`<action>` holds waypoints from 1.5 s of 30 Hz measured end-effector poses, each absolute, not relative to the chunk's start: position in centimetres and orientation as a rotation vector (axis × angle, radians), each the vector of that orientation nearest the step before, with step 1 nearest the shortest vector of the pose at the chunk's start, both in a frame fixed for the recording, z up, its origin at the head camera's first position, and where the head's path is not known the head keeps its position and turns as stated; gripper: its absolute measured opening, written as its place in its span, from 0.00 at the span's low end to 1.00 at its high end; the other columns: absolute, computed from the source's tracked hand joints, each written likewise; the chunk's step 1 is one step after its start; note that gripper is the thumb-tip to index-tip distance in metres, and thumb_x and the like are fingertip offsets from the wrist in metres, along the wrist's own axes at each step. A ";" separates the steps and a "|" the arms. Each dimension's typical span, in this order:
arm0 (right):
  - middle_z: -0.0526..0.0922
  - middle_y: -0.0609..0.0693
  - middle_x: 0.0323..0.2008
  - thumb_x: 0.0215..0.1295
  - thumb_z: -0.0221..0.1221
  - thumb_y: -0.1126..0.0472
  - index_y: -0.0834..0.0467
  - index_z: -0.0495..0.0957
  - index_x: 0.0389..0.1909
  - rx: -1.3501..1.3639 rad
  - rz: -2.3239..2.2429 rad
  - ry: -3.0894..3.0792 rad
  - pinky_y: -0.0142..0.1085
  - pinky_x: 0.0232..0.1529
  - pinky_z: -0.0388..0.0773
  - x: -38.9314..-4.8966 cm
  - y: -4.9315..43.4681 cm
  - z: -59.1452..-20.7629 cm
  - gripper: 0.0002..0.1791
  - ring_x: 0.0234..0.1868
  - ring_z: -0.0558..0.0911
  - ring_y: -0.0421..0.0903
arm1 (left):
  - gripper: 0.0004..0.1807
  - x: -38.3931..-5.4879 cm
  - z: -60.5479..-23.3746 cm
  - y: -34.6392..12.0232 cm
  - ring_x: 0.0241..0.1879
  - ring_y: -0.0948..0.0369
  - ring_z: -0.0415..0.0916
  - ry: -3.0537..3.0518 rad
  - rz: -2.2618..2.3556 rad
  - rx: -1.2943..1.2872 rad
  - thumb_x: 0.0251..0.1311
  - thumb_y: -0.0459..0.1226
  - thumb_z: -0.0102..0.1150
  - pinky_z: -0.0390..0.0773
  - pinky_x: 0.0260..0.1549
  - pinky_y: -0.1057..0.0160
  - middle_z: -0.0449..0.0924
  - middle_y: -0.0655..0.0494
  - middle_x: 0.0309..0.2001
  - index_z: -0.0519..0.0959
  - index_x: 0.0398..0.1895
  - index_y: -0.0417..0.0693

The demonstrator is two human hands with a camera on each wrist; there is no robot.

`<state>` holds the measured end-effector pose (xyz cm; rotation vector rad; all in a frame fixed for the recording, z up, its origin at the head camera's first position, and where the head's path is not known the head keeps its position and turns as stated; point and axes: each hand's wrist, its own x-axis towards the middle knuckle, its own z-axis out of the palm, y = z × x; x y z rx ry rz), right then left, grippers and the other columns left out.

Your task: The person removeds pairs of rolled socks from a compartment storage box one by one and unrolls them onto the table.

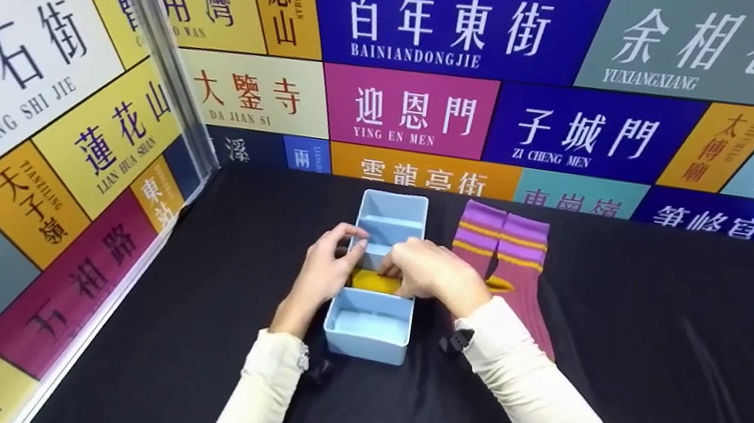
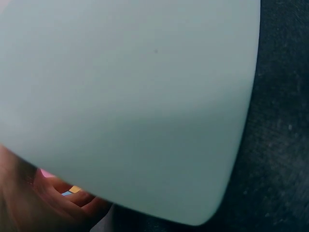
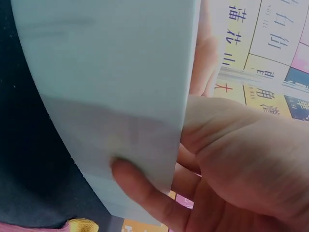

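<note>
Grip unclear, both: your R hand (image 1: 437, 268) is at the yellow bundle (image 1: 374, 282), 1 compt. in from near edge of blue box (image 1: 363, 348), so prob. steady left edge w/ L hand (image 1: 325, 265) & work gently.

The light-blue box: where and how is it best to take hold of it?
The light-blue box is likely best held by both long side walls at its near compartment, fingers coming from left and right: it stands open side up, longer than wide, and the left hand and right hand are at its middle.
</note>
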<state>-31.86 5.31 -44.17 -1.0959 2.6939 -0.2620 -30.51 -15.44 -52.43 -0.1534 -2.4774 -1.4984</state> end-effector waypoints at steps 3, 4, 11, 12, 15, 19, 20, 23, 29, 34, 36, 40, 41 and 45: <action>0.93 0.45 0.45 0.62 0.74 0.60 0.44 0.92 0.50 -1.120 -0.226 2.729 0.50 0.49 0.88 -31.9 5.2 -44.3 0.16 0.48 0.90 0.51 | 0.13 -30.5 -52.5 -15.5 0.57 0.51 0.87 -2.495 -1.500 -0.142 0.78 0.46 0.62 0.85 0.61 0.51 0.84 0.50 0.58 0.85 0.58 0.54; 0.92 0.45 0.41 0.62 0.74 0.59 0.43 0.92 0.47 -1.134 -0.213 2.739 0.50 0.44 0.87 -31.9 5.2 -44.4 0.13 0.44 0.89 0.51 | 0.13 -30.5 -52.5 -15.6 0.57 0.51 0.87 -2.501 -1.502 -0.138 0.78 0.47 0.62 0.85 0.60 0.51 0.84 0.50 0.58 0.85 0.58 0.55; 0.79 0.45 0.26 0.68 0.72 0.52 0.44 0.89 0.37 -1.203 -0.192 2.758 0.46 0.28 0.73 -31.8 5.3 -44.7 0.02 0.30 0.81 0.50 | 0.13 -30.4 -52.2 -15.8 0.56 0.52 0.88 -2.532 -1.519 -0.132 0.78 0.47 0.61 0.86 0.57 0.52 0.82 0.48 0.58 0.84 0.59 0.56; 0.82 0.45 0.28 0.68 0.73 0.52 0.43 0.89 0.38 -1.201 -0.199 2.763 0.46 0.29 0.74 -31.8 5.4 -44.8 0.02 0.31 0.81 0.50 | 0.13 -30.4 -52.2 -15.8 0.56 0.52 0.88 -2.532 -1.523 -0.134 0.78 0.47 0.61 0.86 0.57 0.52 0.81 0.48 0.58 0.84 0.59 0.56; 0.88 0.44 0.35 0.67 0.73 0.53 0.44 0.91 0.44 -1.194 -0.234 2.774 0.49 0.32 0.79 -31.6 5.7 -44.9 0.07 0.34 0.83 0.51 | 0.13 -30.4 -52.2 -15.7 0.56 0.51 0.87 -2.525 -1.538 -0.137 0.78 0.47 0.62 0.85 0.58 0.51 0.82 0.48 0.58 0.84 0.59 0.56; 0.90 0.44 0.39 0.67 0.74 0.53 0.45 0.91 0.48 -1.169 -0.291 2.793 0.48 0.34 0.81 -31.2 6.4 -45.0 0.10 0.36 0.84 0.51 | 0.11 -30.4 -52.5 -15.3 0.56 0.51 0.87 -2.514 -1.558 -0.129 0.77 0.47 0.63 0.84 0.60 0.50 0.83 0.50 0.58 0.85 0.57 0.60; 0.91 0.45 0.40 0.67 0.74 0.53 0.46 0.91 0.50 -1.165 -0.307 2.798 0.48 0.34 0.82 -31.1 6.6 -44.8 0.12 0.36 0.84 0.51 | 0.11 -30.5 -52.5 -15.3 0.56 0.51 0.87 -2.514 -1.558 -0.127 0.77 0.47 0.63 0.84 0.60 0.50 0.84 0.51 0.59 0.85 0.56 0.61; 0.92 0.46 0.41 0.67 0.74 0.52 0.47 0.91 0.53 -1.160 -0.378 2.808 0.47 0.36 0.82 -30.7 7.2 -44.2 0.15 0.37 0.84 0.50 | 0.10 -30.6 -52.5 -15.2 0.57 0.51 0.86 -2.517 -1.559 -0.125 0.77 0.48 0.63 0.83 0.62 0.50 0.84 0.52 0.58 0.85 0.56 0.62; 0.93 0.52 0.53 0.70 0.73 0.56 0.55 0.85 0.66 -1.248 -0.659 2.749 0.49 0.51 0.88 -30.5 8.2 -43.4 0.25 0.46 0.90 0.51 | 0.10 -30.6 -52.6 -15.6 0.57 0.51 0.86 -2.512 -1.551 -0.114 0.78 0.47 0.63 0.84 0.60 0.50 0.84 0.52 0.58 0.85 0.56 0.61; 0.90 0.55 0.59 0.71 0.71 0.58 0.58 0.81 0.71 -1.268 -0.798 2.730 0.50 0.57 0.87 -30.3 9.2 -43.1 0.29 0.50 0.89 0.53 | 0.09 -30.7 -52.8 -15.8 0.57 0.52 0.86 -2.512 -1.553 -0.112 0.78 0.47 0.62 0.86 0.58 0.50 0.84 0.51 0.58 0.84 0.56 0.62; 0.89 0.54 0.60 0.71 0.71 0.58 0.58 0.81 0.70 -1.263 -0.818 2.742 0.50 0.58 0.85 -30.1 9.6 -42.9 0.28 0.51 0.87 0.53 | 0.10 -30.8 -52.8 -15.9 0.57 0.52 0.86 -2.513 -1.547 -0.113 0.78 0.47 0.63 0.85 0.58 0.50 0.84 0.51 0.59 0.84 0.56 0.61; 0.87 0.54 0.57 0.73 0.69 0.57 0.57 0.82 0.69 -1.234 -0.860 2.754 0.48 0.54 0.83 -29.5 10.4 -42.7 0.25 0.50 0.84 0.54 | 0.11 -30.8 -52.8 -15.8 0.58 0.51 0.85 -2.510 -1.536 -0.105 0.76 0.49 0.64 0.83 0.61 0.50 0.84 0.51 0.59 0.85 0.56 0.62; 0.86 0.54 0.56 0.74 0.68 0.57 0.57 0.82 0.68 -1.222 -0.872 2.753 0.47 0.53 0.82 -29.4 10.6 -42.7 0.24 0.49 0.83 0.53 | 0.11 -30.7 -52.8 -15.8 0.57 0.51 0.85 -2.510 -1.542 -0.101 0.76 0.49 0.64 0.84 0.60 0.50 0.84 0.51 0.59 0.85 0.55 0.62; 0.83 0.53 0.52 0.75 0.68 0.56 0.57 0.81 0.65 -1.183 -0.961 2.709 0.43 0.51 0.85 -29.2 11.4 -42.6 0.21 0.48 0.82 0.50 | 0.10 -30.7 -52.8 -15.7 0.55 0.52 0.86 -2.504 -1.557 -0.099 0.76 0.49 0.64 0.85 0.54 0.51 0.84 0.50 0.60 0.85 0.55 0.63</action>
